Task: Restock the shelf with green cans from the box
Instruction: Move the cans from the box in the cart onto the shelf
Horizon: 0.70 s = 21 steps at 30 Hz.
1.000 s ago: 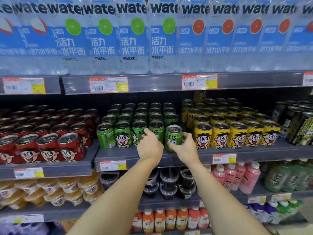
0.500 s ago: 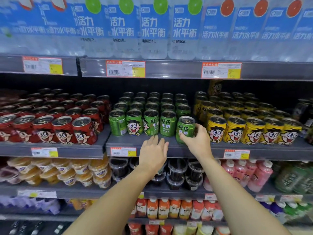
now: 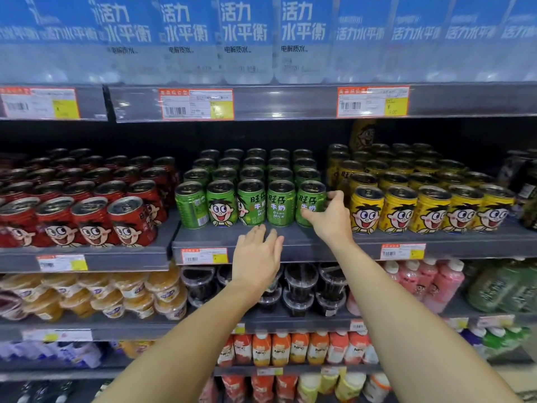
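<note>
Green cans [image 3: 251,199] stand in several rows on the middle shelf [image 3: 293,242], with cartoon faces and white lettering. My right hand [image 3: 331,218] is wrapped around the rightmost front green can [image 3: 309,199], thumb across its front and fingers behind its right side. The can stands upright in line with the front row. My left hand [image 3: 257,257] hovers flat over the shelf's front lip just below the cans, fingers apart and holding nothing. No box shows in this view.
Red cans [image 3: 93,216] fill the shelf to the left and yellow cans [image 3: 421,207] sit close on the right. Big water bottles [image 3: 247,39] line the shelf above. Cups and small bottles fill the lower shelves.
My left hand let go of the cans and drew back down to the shelf lip. My right hand slid its green can back into line with the front row.
</note>
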Available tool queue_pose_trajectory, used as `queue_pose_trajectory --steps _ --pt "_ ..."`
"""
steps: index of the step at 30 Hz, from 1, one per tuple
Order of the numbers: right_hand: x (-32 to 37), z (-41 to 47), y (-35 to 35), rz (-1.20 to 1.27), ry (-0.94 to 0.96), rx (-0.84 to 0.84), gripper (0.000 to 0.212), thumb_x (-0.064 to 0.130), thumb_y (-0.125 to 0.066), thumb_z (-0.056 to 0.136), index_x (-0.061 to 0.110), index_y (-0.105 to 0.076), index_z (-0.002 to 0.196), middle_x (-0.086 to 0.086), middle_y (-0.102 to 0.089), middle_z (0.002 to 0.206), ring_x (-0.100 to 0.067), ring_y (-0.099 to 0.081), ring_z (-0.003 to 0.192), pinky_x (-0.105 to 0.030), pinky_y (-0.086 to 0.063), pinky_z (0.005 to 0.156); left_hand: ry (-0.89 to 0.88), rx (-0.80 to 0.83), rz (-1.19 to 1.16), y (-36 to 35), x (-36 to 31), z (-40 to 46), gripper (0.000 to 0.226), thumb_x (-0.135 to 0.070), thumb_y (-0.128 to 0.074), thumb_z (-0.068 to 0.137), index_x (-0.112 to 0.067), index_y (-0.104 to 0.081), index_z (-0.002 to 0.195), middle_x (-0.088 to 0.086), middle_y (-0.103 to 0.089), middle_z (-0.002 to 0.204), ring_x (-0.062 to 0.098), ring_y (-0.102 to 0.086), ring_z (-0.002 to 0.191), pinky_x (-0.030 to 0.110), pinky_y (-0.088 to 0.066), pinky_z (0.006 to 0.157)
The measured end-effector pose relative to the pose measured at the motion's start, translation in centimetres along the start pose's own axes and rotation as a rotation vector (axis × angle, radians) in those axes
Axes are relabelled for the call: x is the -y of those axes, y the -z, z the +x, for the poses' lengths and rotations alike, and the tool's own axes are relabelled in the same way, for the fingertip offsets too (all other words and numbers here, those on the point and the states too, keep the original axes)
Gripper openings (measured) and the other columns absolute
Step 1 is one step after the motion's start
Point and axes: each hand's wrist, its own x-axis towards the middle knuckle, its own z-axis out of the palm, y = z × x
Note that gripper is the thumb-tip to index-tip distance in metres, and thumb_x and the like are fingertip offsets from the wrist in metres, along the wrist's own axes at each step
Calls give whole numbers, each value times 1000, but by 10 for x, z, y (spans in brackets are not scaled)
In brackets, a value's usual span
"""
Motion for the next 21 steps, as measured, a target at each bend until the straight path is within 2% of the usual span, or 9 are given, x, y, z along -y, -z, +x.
queue_pose_trajectory --steps 4,7,10,17,21 --pt "2 7 0 -30 4 27 61 31 -82 73 16 -42 115 -6 -65 107 -18 -55 85 -29 -42 74 5 53 -17 1 2 0 33 -28 -51 99 -8 -68 119 19 -64 123 32 -59 116 39 -46 90" --pt "1 9 -2 -22 -3 35 64 33 -82 73 14 -42 119 -5 -65 107 -20 -57 88 -29 -42 75 7 117 -5 -1 3 1 43 -34 -33 104 -12 -56 134 16 -53 139 29 -47 131 38 -35 100" --pt "-1 9 -3 -3 0 32 66 33 -82 73 14 -42 121 -5 -65 108 -23 -61 95 -29 -44 77 1 155 38 -3 5 3 47 -36 -24 105 -16 -49 140 13 -46 146 26 -39 136 37 -29 103" --pt "0 11 -2 8 12 31 62 34 -81 72 16 -42 116 1 -61 98 -25 -63 96 -29 -43 76 15 198 76 0 1 8 44 -34 -25 105 -15 -52 134 13 -51 141 28 -44 131 38 -30 101" --pt "4 9 4 -91 18 81 67 40 -79 75 12 -42 123 -9 -65 113 -30 -63 102 -31 -42 75 30 271 56 10 -1 12 41 -32 -26 105 -14 -58 123 11 -58 124 32 -53 115 41 -35 92"
